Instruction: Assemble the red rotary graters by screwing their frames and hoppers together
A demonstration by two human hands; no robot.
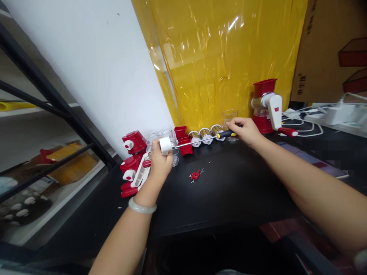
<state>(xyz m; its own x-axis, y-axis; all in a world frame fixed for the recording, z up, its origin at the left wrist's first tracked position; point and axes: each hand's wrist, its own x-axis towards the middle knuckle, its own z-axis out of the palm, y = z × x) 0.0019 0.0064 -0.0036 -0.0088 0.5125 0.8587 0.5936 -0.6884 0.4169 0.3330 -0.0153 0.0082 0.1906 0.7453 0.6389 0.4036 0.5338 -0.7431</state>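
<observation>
My left hand is closed around a white round plastic part, held up above the black table. My right hand grips the black and yellow handle of a screwdriver. Its long shaft runs leftward, almost level, and the tip meets the right face of the white part; whether a screw sits there is too small to tell. On the table below lie small red plastic pieces with several loose screws around them.
Red and white grater bodies stand at the left. Red hoppers and metal grater drums line the back. An assembled rotary grater stands at the right, near white cables and a phone-like tablet. Shelving borders the left.
</observation>
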